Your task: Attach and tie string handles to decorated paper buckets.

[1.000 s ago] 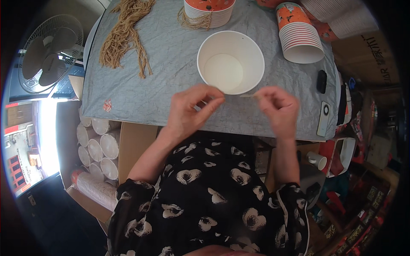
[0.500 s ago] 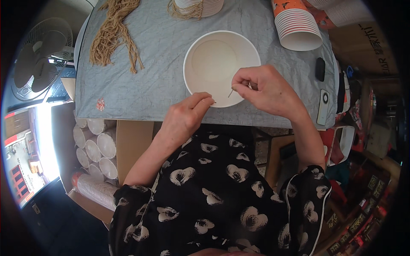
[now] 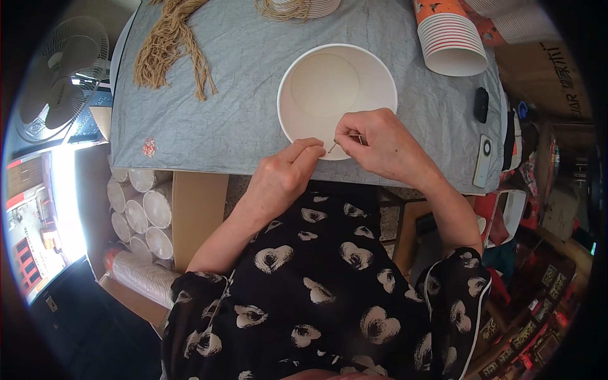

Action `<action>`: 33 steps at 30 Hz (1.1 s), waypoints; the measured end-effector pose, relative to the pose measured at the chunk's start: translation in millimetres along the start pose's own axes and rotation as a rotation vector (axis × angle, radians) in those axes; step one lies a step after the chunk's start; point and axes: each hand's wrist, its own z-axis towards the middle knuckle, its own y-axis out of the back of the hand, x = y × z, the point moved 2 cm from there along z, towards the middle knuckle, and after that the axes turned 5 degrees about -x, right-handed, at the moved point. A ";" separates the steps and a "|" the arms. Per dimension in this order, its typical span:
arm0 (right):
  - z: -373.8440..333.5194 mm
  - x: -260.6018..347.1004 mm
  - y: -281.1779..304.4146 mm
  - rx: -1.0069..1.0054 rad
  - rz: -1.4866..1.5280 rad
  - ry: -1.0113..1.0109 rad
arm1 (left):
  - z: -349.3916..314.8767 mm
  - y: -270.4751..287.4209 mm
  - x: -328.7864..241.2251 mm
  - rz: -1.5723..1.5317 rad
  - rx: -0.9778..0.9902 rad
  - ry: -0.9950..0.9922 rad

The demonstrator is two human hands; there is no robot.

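A large white paper bucket [image 3: 329,82] stands mouth up near the table's front edge, its inside bare. My left hand [image 3: 282,177] is closed at the near rim, thumb and fingers pinched on the bucket's edge; what else those fingertips cover is hidden. Just right of it, my right hand [image 3: 383,142] pinches a thin strand of twine [image 3: 332,147] over the near part of the bucket's mouth. One end of the strand points down toward my left fingertips. A bundle of tan twine [image 3: 168,54] lies at the far left of the table.
More twine rests by a stack of white buckets [image 3: 323,7] at the back. Orange-patterned buckets [image 3: 456,38] lie nested at the far right, above a small black object [image 3: 481,104] and a pale phone-like device [image 3: 484,161]. An open carton [image 3: 199,215] with white stacks stands left below the table.
My right hand has moved down and left, bringing the strand's end close to my left fingertips. My left hand stays at the rim. The whole view has shifted slightly.
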 end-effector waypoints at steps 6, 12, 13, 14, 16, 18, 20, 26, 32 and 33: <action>1.2 -1.8 -2.2 0.019 -0.015 0.015 | -2.2 -0.4 0.2 -0.003 0.022 0.051; 3.0 -4.0 -6.4 0.040 -0.043 0.013 | -2.4 0.7 0.7 -0.004 0.026 0.057; 3.3 -6.4 -8.4 0.041 -0.079 0.035 | -2.2 0.9 0.6 -0.003 0.024 0.058; 3.2 -7.8 -9.7 0.041 -0.116 0.056 | -1.8 0.9 0.4 -0.009 0.022 0.063; 4.0 -7.7 -11.2 0.063 -0.140 0.051 | -0.2 1.2 -0.1 -0.016 0.020 0.066; 6.7 -8.4 -10.6 0.084 -0.165 0.050 | 2.9 2.2 -1.4 0.000 0.030 0.034; 11.1 -9.2 -8.3 0.143 -0.192 0.095 | 6.4 3.6 -3.8 0.006 0.042 0.045; 9.6 5.4 9.3 0.062 -0.184 0.060 | 22.2 8.0 -7.3 0.076 0.102 0.053; -23.5 1.2 16.8 -0.198 0.029 0.112 | 33.9 6.9 -8.6 0.130 0.059 0.112; -31.6 -1.5 12.6 -0.278 0.042 0.075 | 35.3 6.8 -9.3 0.109 0.038 0.133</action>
